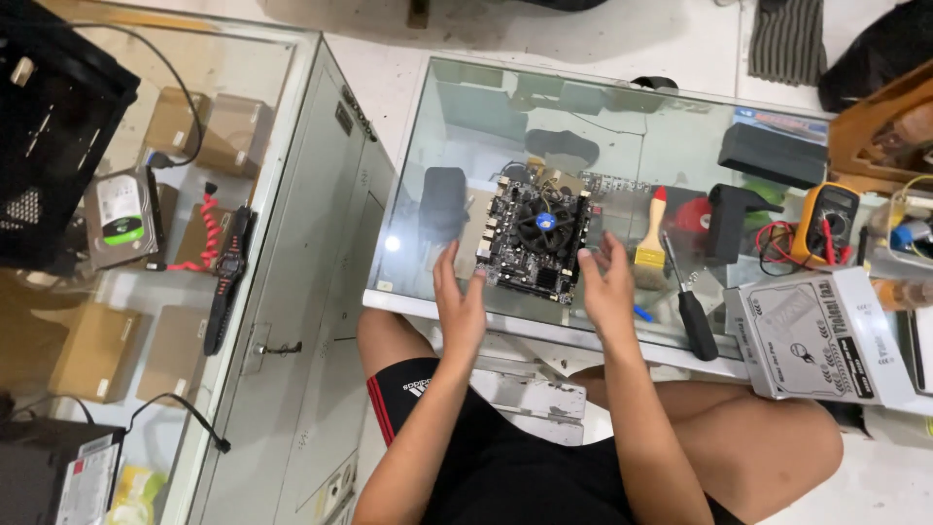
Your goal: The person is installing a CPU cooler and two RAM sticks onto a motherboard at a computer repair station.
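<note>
A black motherboard [534,242] lies flat – round cooler fan with a blue hub on top – between the left hand [461,301] and right hand [607,284], just beyond their fingertips.

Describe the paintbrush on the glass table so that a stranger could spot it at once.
Start at the glass table and find the black circuit board with a round fan between the two hands. Just to its right, beside the right hand, lies the paintbrush. It alone has a pale wooden handle with a red tip; the screwdriver beside it has a black handle.
</note>
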